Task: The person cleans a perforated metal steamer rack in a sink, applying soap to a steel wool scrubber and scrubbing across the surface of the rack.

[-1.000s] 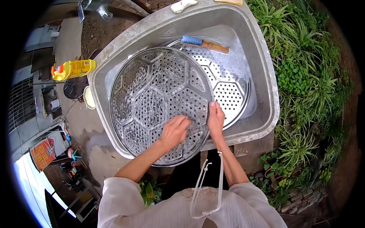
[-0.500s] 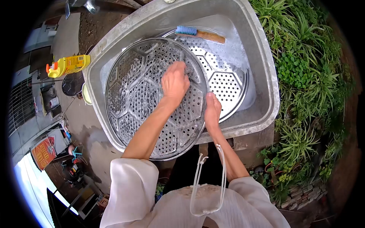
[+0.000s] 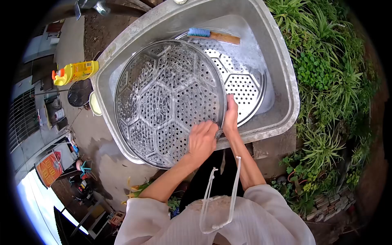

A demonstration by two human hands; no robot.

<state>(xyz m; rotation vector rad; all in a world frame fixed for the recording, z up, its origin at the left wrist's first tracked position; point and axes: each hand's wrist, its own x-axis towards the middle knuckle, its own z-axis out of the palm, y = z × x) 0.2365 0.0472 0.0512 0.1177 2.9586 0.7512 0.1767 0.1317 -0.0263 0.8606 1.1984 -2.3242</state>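
Note:
A round, perforated metal steamer tray with a raised hexagon pattern and suds on it leans tilted over the basin's near left side. My right hand grips its right rim, thumb up along the edge. Against the tray's lower right part, my left hand is closed on a grey scouring pad, mostly hidden by the fingers. Beneath lies a second steamer tray, partly covered, in soapy water. A scrub brush with blue bristles and a wooden handle rests across its far edge.
The grey stone basin surrounds the trays. A yellow detergent bottle lies at its left rim, near a pale bowl. Overhead at the upper left is a metal tap. Green plants grow along the right side.
My left hand has slid from the tray's upper middle down to its lower right rim. My right hand keeps its hold on the edge, and the tray has shifted slightly.

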